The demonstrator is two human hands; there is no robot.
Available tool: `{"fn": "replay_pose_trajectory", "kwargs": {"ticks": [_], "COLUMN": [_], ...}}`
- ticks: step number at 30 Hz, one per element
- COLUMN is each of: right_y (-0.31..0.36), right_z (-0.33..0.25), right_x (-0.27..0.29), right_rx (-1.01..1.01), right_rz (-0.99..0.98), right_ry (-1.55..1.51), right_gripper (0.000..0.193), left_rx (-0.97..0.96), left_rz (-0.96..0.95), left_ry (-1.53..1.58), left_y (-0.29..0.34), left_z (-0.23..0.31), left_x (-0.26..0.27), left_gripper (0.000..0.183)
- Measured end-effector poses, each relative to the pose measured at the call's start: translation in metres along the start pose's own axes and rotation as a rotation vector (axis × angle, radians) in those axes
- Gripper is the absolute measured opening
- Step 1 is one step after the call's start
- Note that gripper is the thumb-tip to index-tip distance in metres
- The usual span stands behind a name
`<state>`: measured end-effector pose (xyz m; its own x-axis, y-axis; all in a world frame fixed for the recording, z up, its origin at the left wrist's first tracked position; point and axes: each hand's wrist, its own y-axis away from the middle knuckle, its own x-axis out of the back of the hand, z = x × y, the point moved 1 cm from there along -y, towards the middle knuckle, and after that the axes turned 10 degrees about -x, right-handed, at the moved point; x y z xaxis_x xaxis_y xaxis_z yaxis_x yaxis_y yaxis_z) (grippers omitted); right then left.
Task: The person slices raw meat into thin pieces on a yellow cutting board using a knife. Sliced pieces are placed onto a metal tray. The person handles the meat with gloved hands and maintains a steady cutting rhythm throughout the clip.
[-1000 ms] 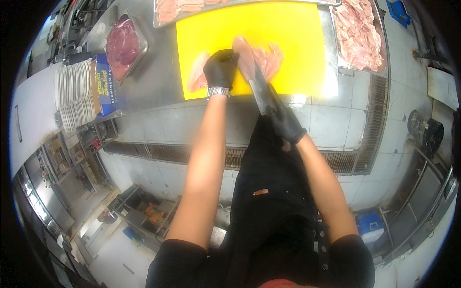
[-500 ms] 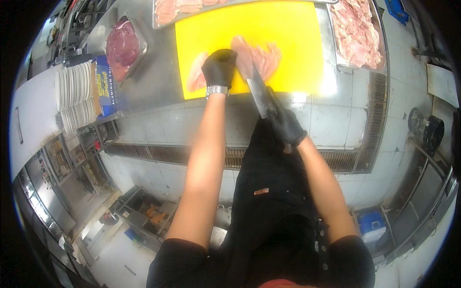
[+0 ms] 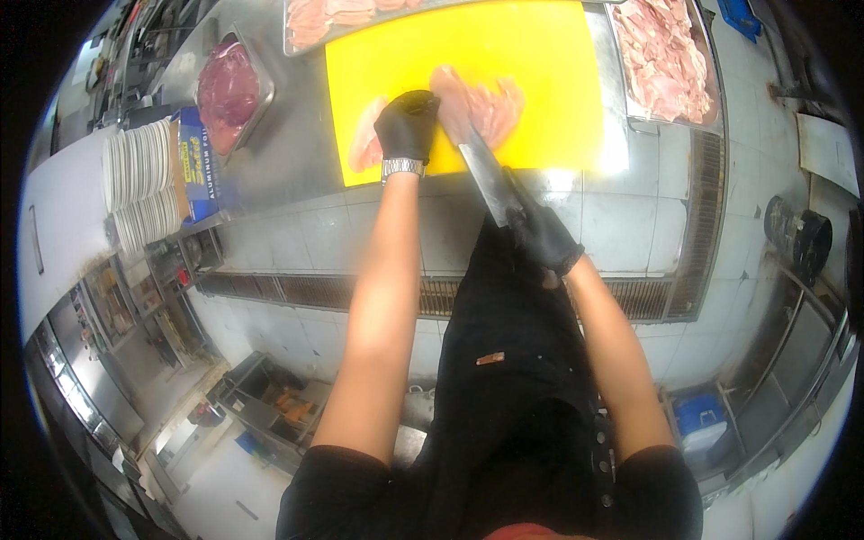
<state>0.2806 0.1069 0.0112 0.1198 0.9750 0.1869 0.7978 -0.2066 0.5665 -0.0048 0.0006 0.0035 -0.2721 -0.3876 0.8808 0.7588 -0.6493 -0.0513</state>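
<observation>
Raw chicken (image 3: 486, 103) in pale pink pieces lies on a yellow cutting board (image 3: 549, 54). My left hand (image 3: 407, 126), in a black glove with a metal watch at the wrist, is closed, its curled fingers against the left edge of that chicken; the fingertips are partly hidden. Another chicken piece (image 3: 364, 139) sticks out to the left of this hand. In my right hand (image 3: 544, 236), also black-gloved, is a knife (image 3: 484, 171), gripped by its handle beyond the board's near edge. The blade points away from me, its tip at the chicken's near side.
Beyond the board is a tray of chicken slices (image 3: 346, 11). A deep tray of chicken (image 3: 666, 67) stands at the right, a tray of dark red meat (image 3: 229, 85) at the left. Stacked plates (image 3: 139, 180) and a blue foil box (image 3: 195, 166) sit at the left.
My right hand has drawn slightly back toward me and to the right with the knife. My left hand and the chicken stay nearly the same.
</observation>
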Motion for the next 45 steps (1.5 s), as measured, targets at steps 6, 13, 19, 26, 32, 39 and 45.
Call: {"fn": "replay_pose_trajectory", "kwargs": {"ticks": [6, 13, 19, 26, 32, 39, 45], "right_y": [0.003, 0.002, 0.008, 0.016, 0.025, 0.039, 0.042], "right_z": [0.008, 0.012, 0.01, 0.005, 0.013, 0.009, 0.01], "right_x": [0.0, -0.002, 0.002, 0.008, 0.0, 0.0, 0.002], "right_rx": [-0.008, 0.028, 0.05, -0.072, 0.07, -0.118, -0.088], "right_rz": [-0.012, 0.022, 0.016, -0.089, -0.01, -0.067, -0.072], "right_ry": [-0.04, 0.065, 0.079, -0.02, -0.029, -0.078, -0.092], "right_gripper": [0.068, 0.065, 0.066, 0.067, 0.067, 0.068, 0.068], "left_rx": [0.119, 0.076, 0.053, 0.082, -0.038, 0.064, 0.052], "left_rz": [0.029, 0.095, 0.098, 0.111, 0.106, 0.168, 0.318], "left_ry": [0.25, 0.245, 0.248, 0.277, 0.109, 0.282, 0.261], "left_y": [0.014, 0.029, 0.029, 0.031, 0.032, 0.036, 0.019], "left_z": [0.015, 0.017, 0.015, 0.013, 0.004, 0.007, 0.037], "left_x": [0.01, 0.003, 0.002, -0.003, -0.01, -0.012, -0.013], "left_gripper": [0.028, 0.027, 0.025, 0.023, 0.025, 0.019, 0.051]}}
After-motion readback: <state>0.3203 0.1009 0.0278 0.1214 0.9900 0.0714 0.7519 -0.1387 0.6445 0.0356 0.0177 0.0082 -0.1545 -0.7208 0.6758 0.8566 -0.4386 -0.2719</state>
